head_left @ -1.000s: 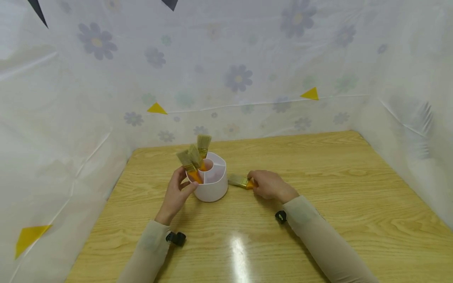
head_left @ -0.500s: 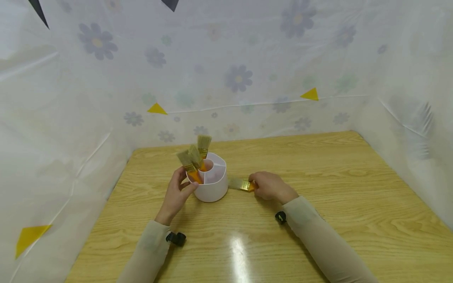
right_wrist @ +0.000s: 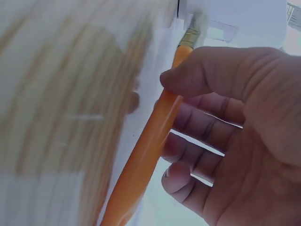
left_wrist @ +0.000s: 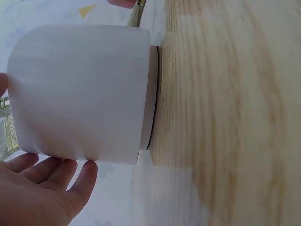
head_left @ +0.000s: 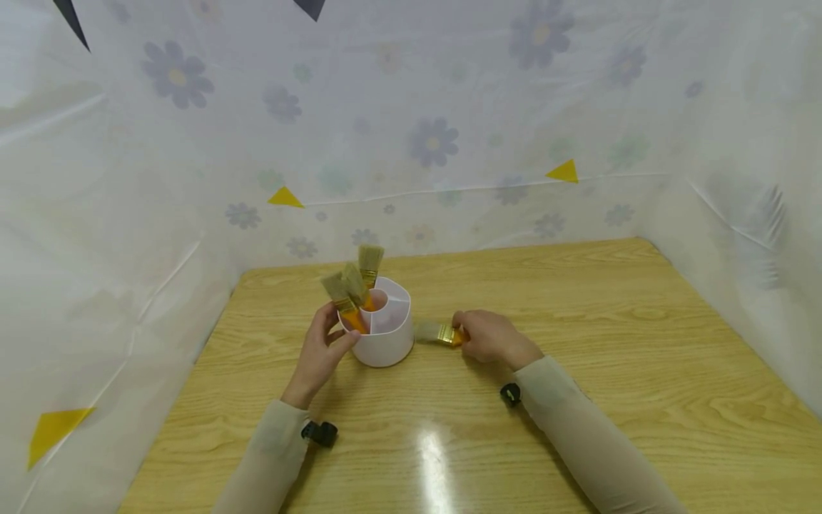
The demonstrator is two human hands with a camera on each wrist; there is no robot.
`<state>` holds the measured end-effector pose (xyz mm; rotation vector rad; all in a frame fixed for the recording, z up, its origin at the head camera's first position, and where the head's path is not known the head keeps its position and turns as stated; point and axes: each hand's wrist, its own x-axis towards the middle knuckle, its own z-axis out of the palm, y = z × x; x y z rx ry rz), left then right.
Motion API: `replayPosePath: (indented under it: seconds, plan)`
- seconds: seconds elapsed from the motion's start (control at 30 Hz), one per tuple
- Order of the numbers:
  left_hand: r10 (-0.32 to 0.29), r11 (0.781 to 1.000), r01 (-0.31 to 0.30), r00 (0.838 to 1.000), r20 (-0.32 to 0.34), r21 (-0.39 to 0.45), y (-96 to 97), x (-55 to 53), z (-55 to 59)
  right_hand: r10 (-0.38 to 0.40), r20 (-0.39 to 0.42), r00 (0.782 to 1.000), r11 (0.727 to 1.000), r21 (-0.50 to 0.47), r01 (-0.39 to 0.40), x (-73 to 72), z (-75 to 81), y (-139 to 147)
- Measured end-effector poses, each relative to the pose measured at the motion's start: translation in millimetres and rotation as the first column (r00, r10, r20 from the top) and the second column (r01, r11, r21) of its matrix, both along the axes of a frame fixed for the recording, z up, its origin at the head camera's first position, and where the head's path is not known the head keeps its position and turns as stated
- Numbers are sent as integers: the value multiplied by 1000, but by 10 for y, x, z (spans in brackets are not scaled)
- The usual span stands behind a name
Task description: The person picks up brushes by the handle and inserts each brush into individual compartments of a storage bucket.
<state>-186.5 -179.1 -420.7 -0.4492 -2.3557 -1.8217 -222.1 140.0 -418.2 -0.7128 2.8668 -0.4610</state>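
A white divided desk organizer [head_left: 384,350] stands on the table, with three paintbrushes [head_left: 347,314] in it, bristles up. My left hand [head_left: 319,353] holds it from the left side, thumb at the near rim. The left wrist view shows several fingertips [left_wrist: 87,174] against its wall [left_wrist: 80,89]. To the right of the organizer, my right hand [head_left: 489,337] pinches another paintbrush [head_left: 443,334] low over the table. Its bristles point left, close to the organizer's wall. In the right wrist view, thumb and fingers grip the orange handle [right_wrist: 146,150].
The wood-grain table [head_left: 578,307] is enclosed by pale plastic sheeting [head_left: 398,107] with a flower print at the back. Yellow tape pieces [head_left: 565,171] stick to the sheeting. A black wrist camera [head_left: 319,432] hangs at the left sleeve, another camera [head_left: 510,394] at the right.
The paintbrush in my right hand has turned slightly, its ferrule and bristles shifting a little to the right. My left hand and the organizer stay put.
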Motion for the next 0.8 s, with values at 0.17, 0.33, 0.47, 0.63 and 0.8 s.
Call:
replayPosePath:
  seconds: [0.17, 0.33, 0.47, 0.63, 0.8]
  plan:
    - [-12, 1000, 11, 1000, 28, 5, 43, 75, 146, -12, -24, 1000, 1000, -27, 12, -13, 11, 10]
    - [-4, 1000, 4, 1000, 20, 4, 32, 56, 92, -18, -55, 998, 999, -44, 16, -24, 15, 10]
    - [2, 1000, -2, 1000, 1, 5, 6, 8, 6, -29, -77, 997, 998, -57, 25, -26, 22, 4]
    - [4, 1000, -4, 1000, -5, -4, 2, 8, 2, -40, -100, 994, 996, -83, 32, -11, 52, 2]
    - [-9, 1000, 9, 1000, 22, 7, 15, 36, 75, -48, -152, 987, 994, -106, 32, -2, 66, 2]
